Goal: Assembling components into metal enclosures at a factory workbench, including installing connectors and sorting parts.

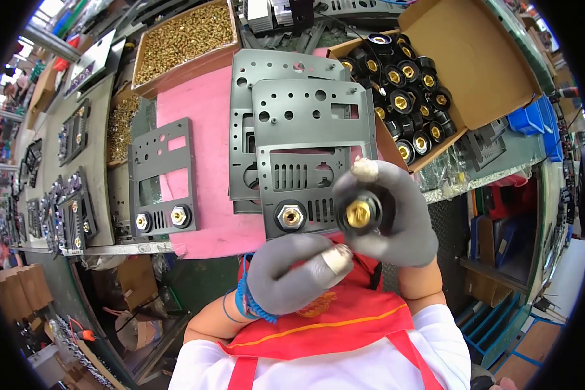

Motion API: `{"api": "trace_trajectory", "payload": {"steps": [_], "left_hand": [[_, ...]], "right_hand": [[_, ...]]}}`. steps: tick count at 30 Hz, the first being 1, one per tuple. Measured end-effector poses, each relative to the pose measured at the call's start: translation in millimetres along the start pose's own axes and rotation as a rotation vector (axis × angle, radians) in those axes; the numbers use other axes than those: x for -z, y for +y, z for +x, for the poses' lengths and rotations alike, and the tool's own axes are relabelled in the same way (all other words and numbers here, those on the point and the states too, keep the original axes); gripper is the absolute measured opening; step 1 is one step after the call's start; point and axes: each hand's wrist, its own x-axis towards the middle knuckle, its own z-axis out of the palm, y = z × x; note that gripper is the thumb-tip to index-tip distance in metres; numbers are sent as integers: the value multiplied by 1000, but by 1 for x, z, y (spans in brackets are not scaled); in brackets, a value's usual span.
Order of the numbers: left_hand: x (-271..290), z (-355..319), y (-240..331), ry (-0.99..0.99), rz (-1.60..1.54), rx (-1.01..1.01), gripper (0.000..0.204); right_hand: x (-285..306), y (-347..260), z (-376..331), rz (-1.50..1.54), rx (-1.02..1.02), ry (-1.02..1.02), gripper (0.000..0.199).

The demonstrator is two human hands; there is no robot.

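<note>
My right hand (403,218), in a grey glove with a pale fingertip, curls around a black round fitting with a brass threaded centre (359,213). It is held over the lower right corner of a grey punched metal panel (292,140). A silver hex nut on a brass fitting (291,217) sits in that panel's lower left corner. Just below the panel's near edge is my left hand (292,270), gloved, its thumb and finger pinched together. What lies in that pinch, if anything, is hidden. Another grey panel (276,62) lies partly underneath.
At left stands a smaller grey panel (162,146) with two nutted fittings, near pink foam (208,156). Behind it is a box of small brass parts (187,39). An open cardboard box (461,55) with several black fittings stands at right, near blue bins (533,120).
</note>
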Motion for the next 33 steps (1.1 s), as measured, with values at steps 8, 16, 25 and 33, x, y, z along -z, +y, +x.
{"api": "trace_trajectory", "payload": {"steps": [8, 16, 25, 33], "left_hand": [[-4, 0, 8, 176, -603, 446, 41], [-9, -20, 1, 191, -233, 195, 41], [0, -19, 21, 188, -1411, 1026, 22], [-2, -27, 4, 68, -1574, 856, 43]], "right_hand": [[12, 2, -22, 173, -235, -7, 61], [-26, 10, -32, -98, 47, 131, 42], [-12, -18, -14, -341, 617, -395, 14], [18, -18, -4, -770, 267, 271, 29]]}}
